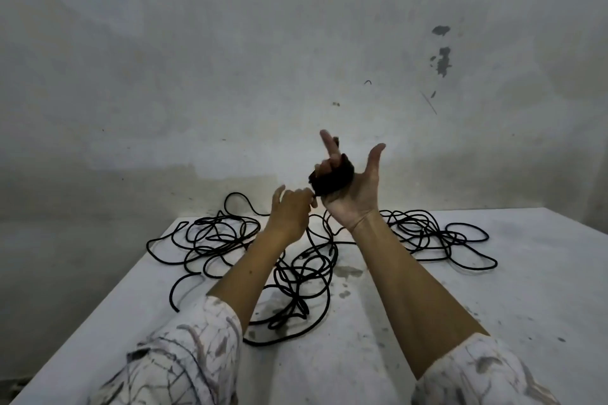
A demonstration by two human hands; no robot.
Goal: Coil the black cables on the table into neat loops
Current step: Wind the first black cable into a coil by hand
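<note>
- Cables [210, 240], black, sprawled in loose tangles across the far half of the white table [526, 289]; left heap beside the table's left edge, one loop hanging over it. Best left alone until the strand in hand is used up.
- Left hand [289, 212] raised above the heap, fingertips pinching a black strand just beside the right palm, little finger lifted off. Judged to be feeding the next turn onto the coil. Worth keeping a light, even pull so each wrap sits flat beside the last rather than crossing it.
- Middle tangle [302, 286] under both forearms, seemingly the slack that feeds the coil, though exact routing hard to trace. Prone to knotting if pulled fast; better drawn up slowly and shaken free where loops catch.
- Coil [332, 179], a small dark bundle wound around the lower fingers of the right hand, held well above the table. Already several turns thick, so probably well into this cable.
- Right hand [353, 187] upright, palm toward the camera, thumb spread wide to the right, two fingers straight up, the other fingers bent over the bundle. Should stay steady as the former; same loop size each turn.
- Right heap [427, 233] near the far right of the table, untouched, apart from both hands; next in line by judgement.
</note>
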